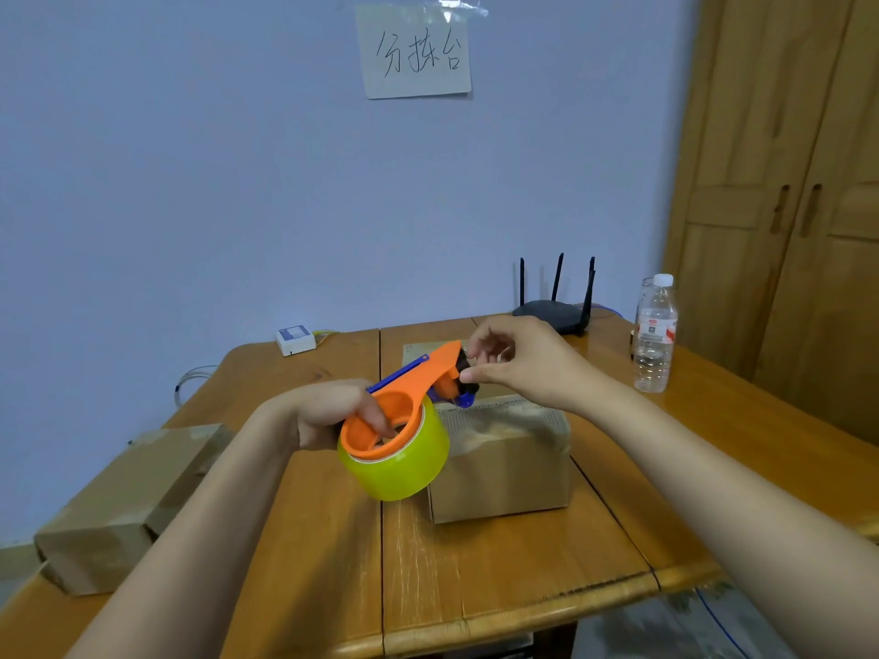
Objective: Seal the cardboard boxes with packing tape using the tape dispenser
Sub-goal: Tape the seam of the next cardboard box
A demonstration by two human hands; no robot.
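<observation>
Fingers (376,416) of our left hand (328,413) curl into the orange core of the tape dispenser (409,406), gripping it above the surface (499,577), its yellowish tape roll (395,463) hanging in front of the cardboard box (504,463). Our right hand (523,363) reaches to the dispenser's black roller end, fingers bent and seemingly pinching the tape's edge there, though the clear tape itself is too faint to tell. Another cardboard box (123,506) sits well apart at the left edge. Behind stand a water bottle (655,332), a router (556,309) and a small white device (296,340).
</observation>
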